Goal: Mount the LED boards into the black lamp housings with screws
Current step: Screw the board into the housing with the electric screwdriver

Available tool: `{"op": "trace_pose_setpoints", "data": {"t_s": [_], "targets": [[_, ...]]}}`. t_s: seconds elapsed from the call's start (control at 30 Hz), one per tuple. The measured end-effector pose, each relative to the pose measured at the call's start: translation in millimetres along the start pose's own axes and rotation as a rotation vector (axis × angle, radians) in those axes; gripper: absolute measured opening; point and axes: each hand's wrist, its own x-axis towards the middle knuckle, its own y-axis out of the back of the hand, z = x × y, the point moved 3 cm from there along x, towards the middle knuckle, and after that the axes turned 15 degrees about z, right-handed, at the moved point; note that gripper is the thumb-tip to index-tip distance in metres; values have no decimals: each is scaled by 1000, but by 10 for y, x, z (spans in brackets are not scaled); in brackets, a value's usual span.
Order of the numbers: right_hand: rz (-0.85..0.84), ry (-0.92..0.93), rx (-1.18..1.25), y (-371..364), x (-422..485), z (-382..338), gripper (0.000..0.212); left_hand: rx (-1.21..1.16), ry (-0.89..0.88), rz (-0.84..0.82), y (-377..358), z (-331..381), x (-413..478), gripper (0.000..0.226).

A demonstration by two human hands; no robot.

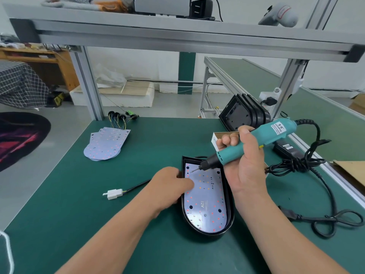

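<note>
- On the green mat (79, 194) just in front of the person lies the black lamp housing (207, 231), open side up, with an LED board (205, 200) seated inside it.
- The left hand (171, 186) holds the housing at its left wall; one digit lies flat on the board and the others curl down at the rim.
- The right hand (245, 159) is wrapped round a teal electric screwdriver (256, 139), which slants down to the left. Its bit meets a small screw (191, 171) at the board's far left corner.
- The step in hand looks like driving that corner screw. To do it well, the tool should probably be brought more upright over the hole, so the screw starts square and the bit does not skid onto the LEDs.
- The left hand would do well to keep the board pressed flat, clear of the bit. Whether other screws are already in cannot be told.
- A white connector (112, 194) on a black lead lies on the mat left of the housing.
- Further back are a stack of spare LED boards (106, 143) with coloured wires and, at the right, a row of empty housings (243, 113) standing on edge.
- The screwdriver's black cable (325, 214) loops over the mat's right side, past a power adapter (286, 149).
- An aluminium frame (87, 82) carries a shelf overhead; behind it a green conveyor (256, 76) runs away over a grey floor.
</note>
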Motion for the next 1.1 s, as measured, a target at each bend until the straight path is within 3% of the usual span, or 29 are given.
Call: {"op": "trace_pose_setpoints", "data": {"t_s": [0.8, 1.1], "targets": [[-124, 83, -119, -88, -61, 40, 13, 46, -16, 32, -49, -32, 43, 25], [-312, 94, -219, -227, -158, 20, 16, 55, -16, 30, -40, 2, 28, 25]]}}
